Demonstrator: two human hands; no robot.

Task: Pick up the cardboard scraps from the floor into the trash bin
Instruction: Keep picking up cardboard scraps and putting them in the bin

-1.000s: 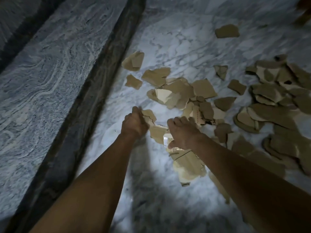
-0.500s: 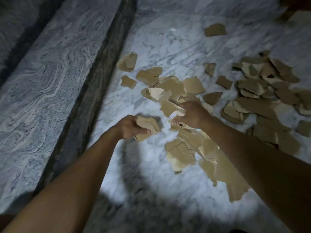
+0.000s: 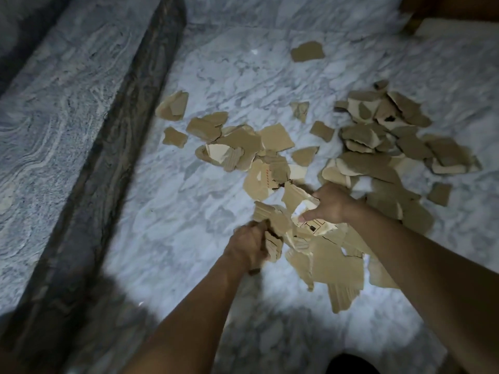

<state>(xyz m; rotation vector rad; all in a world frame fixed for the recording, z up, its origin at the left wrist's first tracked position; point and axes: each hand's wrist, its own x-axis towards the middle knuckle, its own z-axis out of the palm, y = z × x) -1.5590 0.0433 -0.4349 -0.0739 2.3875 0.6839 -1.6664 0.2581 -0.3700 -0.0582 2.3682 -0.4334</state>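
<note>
Several torn brown cardboard scraps [image 3: 275, 139] lie scattered over the white marble floor [image 3: 189, 201], with a denser heap [image 3: 383, 136] to the right. My left hand [image 3: 249, 245] grips a small bunch of scraps [image 3: 272, 220] just above the floor. Close to its right, my right hand [image 3: 330, 205] holds a larger stack of scraps [image 3: 334, 261], thumb stretched over the top piece. The two bunches nearly touch. No trash bin is in view.
A dark stone border [image 3: 113, 147] runs diagonally along the left, with a raised grey granite ledge [image 3: 46, 125] beyond it. A lone scrap [image 3: 307, 51] lies far back. A brown object [image 3: 453, 9] sits at the top right corner.
Both hands have drawn nearer to me and closer together with their scraps. The left hand's bunch now sits beside the right hand's stack.
</note>
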